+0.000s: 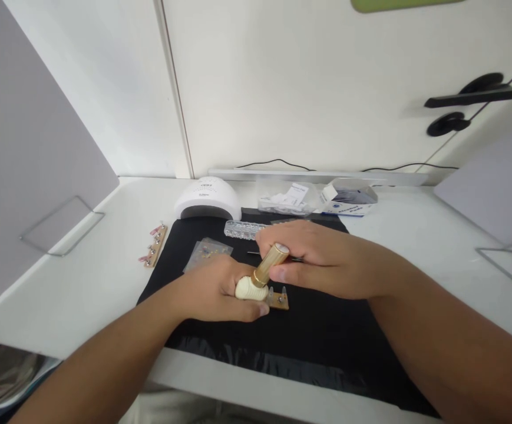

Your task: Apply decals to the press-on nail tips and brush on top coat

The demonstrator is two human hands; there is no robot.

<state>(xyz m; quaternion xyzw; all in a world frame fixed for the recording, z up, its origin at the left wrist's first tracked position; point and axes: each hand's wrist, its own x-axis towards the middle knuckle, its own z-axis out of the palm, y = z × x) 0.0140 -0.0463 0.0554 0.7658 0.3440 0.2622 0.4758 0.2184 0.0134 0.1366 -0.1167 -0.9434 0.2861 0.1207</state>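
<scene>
A cream nail polish bottle (250, 290) with a ribbed gold cap (271, 263) is between my hands, tilted to the right. My left hand (220, 290) is closed round the bottle's body. The fingers of my right hand (309, 256) grip the gold cap, which sits at the bottle's neck. Just beyond my left thumb, a small wooden nail stand (278, 301) with clear nail tips lies on the black mat (326, 341). My left hand partly covers that stand.
A white nail lamp (208, 197) stands at the back left. Behind the mat are a clear box of packets (287, 199) and an alcohol pad box (349, 199). A clear rhinestone case (244, 229), small bags (207, 252) and another nail stand (155, 247) lie around.
</scene>
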